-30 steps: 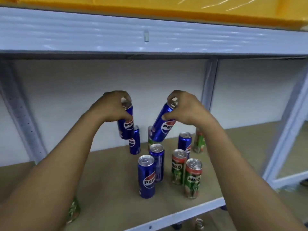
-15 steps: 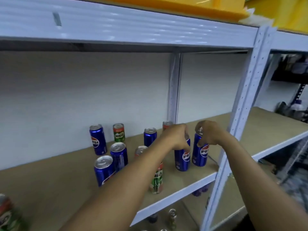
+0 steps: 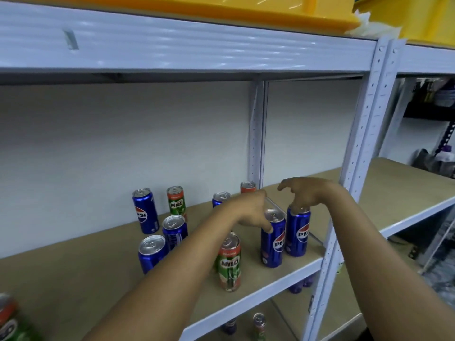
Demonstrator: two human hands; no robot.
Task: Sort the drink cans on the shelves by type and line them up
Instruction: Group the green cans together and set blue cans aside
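A: Going from the left, what stood on the shelf [image 3: 73, 286]?

B: A loose mix: a Pepsi can [image 3: 145, 210] by the wall, a Milo can [image 3: 176, 202] next to it, another Milo can [image 3: 229, 262] near the front.

A: And the hands?

B: The left hand [image 3: 251, 212] touched the rim of one front Pepsi can [image 3: 273, 239] with loosely curled fingers, no firm grip. The right hand [image 3: 305, 193] hovered spread over its neighbour [image 3: 297, 233]; whether it touched, I couldn't tell. Both cans stood upright, side by side.

A: How would they handle?

B: Probably stiff, smooth, easily tipped; I'd grip around the upper body.
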